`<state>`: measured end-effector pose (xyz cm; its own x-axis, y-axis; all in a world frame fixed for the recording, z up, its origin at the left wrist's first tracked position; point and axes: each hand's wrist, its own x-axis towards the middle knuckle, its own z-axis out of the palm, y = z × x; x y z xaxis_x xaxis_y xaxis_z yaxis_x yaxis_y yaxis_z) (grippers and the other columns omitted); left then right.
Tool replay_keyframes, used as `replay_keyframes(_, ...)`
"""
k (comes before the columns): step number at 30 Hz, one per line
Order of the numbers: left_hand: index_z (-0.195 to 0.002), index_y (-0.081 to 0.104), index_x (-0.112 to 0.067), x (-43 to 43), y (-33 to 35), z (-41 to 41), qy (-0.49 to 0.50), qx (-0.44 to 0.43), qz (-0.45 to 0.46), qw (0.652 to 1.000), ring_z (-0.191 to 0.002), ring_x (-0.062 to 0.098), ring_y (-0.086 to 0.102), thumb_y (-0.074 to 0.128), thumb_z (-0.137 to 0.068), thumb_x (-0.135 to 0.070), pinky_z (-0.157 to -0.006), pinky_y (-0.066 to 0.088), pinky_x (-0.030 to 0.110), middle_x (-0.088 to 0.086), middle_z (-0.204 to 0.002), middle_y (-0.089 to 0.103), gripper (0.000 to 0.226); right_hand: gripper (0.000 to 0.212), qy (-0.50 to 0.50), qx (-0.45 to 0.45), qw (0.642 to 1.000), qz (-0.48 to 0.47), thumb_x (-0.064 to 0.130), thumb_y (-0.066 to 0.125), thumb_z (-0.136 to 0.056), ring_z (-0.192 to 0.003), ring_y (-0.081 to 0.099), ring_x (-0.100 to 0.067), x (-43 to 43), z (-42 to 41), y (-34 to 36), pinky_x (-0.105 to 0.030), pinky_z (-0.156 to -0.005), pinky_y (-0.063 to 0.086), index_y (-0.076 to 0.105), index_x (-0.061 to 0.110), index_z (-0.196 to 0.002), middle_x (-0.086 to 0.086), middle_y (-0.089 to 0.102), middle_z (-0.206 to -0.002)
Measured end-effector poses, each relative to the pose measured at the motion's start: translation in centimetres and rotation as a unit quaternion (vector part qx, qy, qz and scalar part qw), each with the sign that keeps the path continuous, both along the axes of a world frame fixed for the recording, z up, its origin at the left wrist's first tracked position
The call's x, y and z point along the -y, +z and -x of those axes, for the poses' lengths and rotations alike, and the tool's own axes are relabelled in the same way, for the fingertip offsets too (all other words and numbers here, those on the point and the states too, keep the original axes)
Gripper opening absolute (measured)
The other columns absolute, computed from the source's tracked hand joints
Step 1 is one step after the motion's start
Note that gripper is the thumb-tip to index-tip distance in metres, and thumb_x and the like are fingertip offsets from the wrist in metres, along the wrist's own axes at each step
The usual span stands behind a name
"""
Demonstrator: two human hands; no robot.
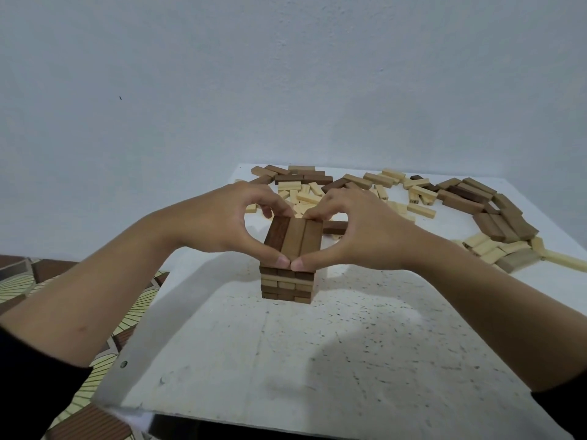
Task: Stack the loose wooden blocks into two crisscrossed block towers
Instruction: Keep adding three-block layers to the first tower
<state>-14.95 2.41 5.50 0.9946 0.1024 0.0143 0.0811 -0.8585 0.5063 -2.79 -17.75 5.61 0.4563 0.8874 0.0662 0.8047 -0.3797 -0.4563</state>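
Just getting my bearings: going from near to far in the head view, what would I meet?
Near part of the table → block tower, its top gripped by the left hand and right hand → scattered loose blocks → wall.

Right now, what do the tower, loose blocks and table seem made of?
Tower: wood, matte, going by the grain streaks on its dark top block. Loose blocks: likely the same wood, pale and brown. Table: white speckled top, material unclear.

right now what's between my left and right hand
Head view: the top layer of the block tower, one dark and two lighter blocks side by side, lies between the left hand and right hand, both pinching it.
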Motion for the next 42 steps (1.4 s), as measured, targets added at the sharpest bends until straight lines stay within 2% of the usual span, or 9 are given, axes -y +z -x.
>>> replay_keyframes(3,-0.111,0.064,-0.048,-0.3,-0.2,0.0,-0.006,0.004,0.004,1.0,-0.115,-0.008,0.048,0.09,-0.056,-0.061,-0.09,0.038,0.019,-0.036,-0.109,0.055,0.062,0.066,-0.003,0.021,1.0,0.0,0.072,0.078,-0.06,-0.103,0.049,-0.006,-0.1,0.1,-0.1,-0.04,-0.098,0.041,0.073,0.034,-0.113,0.013,0.057,-0.109)
replay_keyframes(6,-0.114,0.064,-0.05,-0.6,-0.7,0.1,-0.005,0.011,0.012,1.0,-0.118,-0.004,0.049,0.087,-0.052,-0.069,-0.092,0.038,0.022,-0.033,-0.114,0.055,0.069,0.074,0.001,0.026,1.0,-0.001,0.075,0.075,-0.059,-0.101,0.049,-0.004,-0.1,0.2,-0.3,-0.036,-0.095,0.042,0.067,0.039,-0.123,0.014,0.056,-0.111)
replay_keyframes(9,-0.118,0.064,-0.051,-0.6,-1.0,0.3,-0.006,0.018,0.03,0.999,-0.119,-0.001,0.05,0.086,-0.053,-0.069,-0.093,0.037,0.022,-0.032,-0.117,0.056,0.071,0.082,0.007,-0.008,1.0,-0.021,0.077,0.071,-0.056,-0.102,0.05,0.006,0.3,0.0,-0.7,-0.015,-0.084,0.037,0.062,0.043,-0.13,0.02,0.055,-0.114)
replay_keyframes(11,-0.121,0.063,-0.05,-0.7,-1.2,0.6,-0.004,0.025,0.051,0.998,-0.119,-0.001,0.051,0.089,-0.06,-0.063,-0.092,0.035,0.023,-0.032,-0.121,0.058,0.068,0.07,0.003,-0.063,0.996,-0.065,0.074,0.073,-0.059,-0.104,0.054,0.009,0.7,-0.5,-1.2,-0.006,-0.075,0.039,0.064,0.047,-0.123,0.023,0.058,-0.114)
replay_keyframes(13,-0.125,0.062,-0.049,-0.7,-1.5,0.9,0.0,0.033,0.077,0.996,-0.121,-0.004,0.051,0.086,-0.066,-0.063,-0.09,0.036,0.026,-0.031,-0.127,0.059,0.065,0.06,0.0,-0.11,0.989,-0.103,0.071,0.074,-0.063,-0.107,0.056,0.012,1.1,-1.1,-1.8,-0.007,-0.075,0.04,0.067,0.047,-0.118,0.026,0.062,-0.115)
replay_keyframes(19,-0.138,0.054,-0.042,-0.2,-3.1,1.8,-0.007,0.057,0.142,0.988,-0.133,-0.004,0.048,0.083,-0.061,-0.058,-0.1,0.037,0.035,-0.028,-0.137,0.058,0.084,0.077,0.022,-0.168,0.978,-0.123,0.062,0.081,-0.063,-0.118,0.056,0.011,2.2,-1.2,-3.5,-0.012,-0.089,0.041,0.059,0.043,-0.135,0.025,0.062,-0.131)
replay_keyframes(26,-0.138,0.054,-0.041,0.4,-4.5,1.6,0.002,0.087,0.167,0.982,-0.132,-0.002,0.051,0.088,-0.062,-0.047,-0.104,0.037,0.036,-0.025,-0.137,0.059,0.083,0.082,0.026,-0.15,0.978,-0.14,0.059,0.084,-0.061,-0.118,0.056,0.01,1.9,-1.0,-4.5,0.002,-0.087,0.038,0.057,0.043,-0.137,0.024,0.062,-0.13)
replay_keyframes(32,-0.136,0.057,-0.04,0.4,-4.9,1.5,0.009,0.099,0.176,0.979,-0.132,0.003,0.052,0.088,-0.063,-0.047,-0.114,0.037,0.048,-0.021,-0.135,0.061,0.08,0.077,0.028,-0.148,0.977,-0.149,0.051,0.086,-0.064,-0.115,0.057,0.011,1.7,-0.9,-4.5,0.002,-0.086,0.037,0.059,0.038,-0.135,0.021,0.064,-0.127)
replay_keyframes(42,-0.136,0.058,-0.041,0.2,-5.0,1.3,0.01,0.096,0.189,0.977,-0.133,0.01,0.053,0.09,-0.063,-0.046,-0.113,0.037,0.058,-0.016,-0.136,0.062,0.08,0.076,0.027,-0.148,0.977,-0.148,0.054,0.085,-0.063,-0.115,0.058,0.007,1.5,-1.1,-4.5,0.001,-0.086,0.038,0.061,0.039,-0.133,0.019,0.064,-0.127)
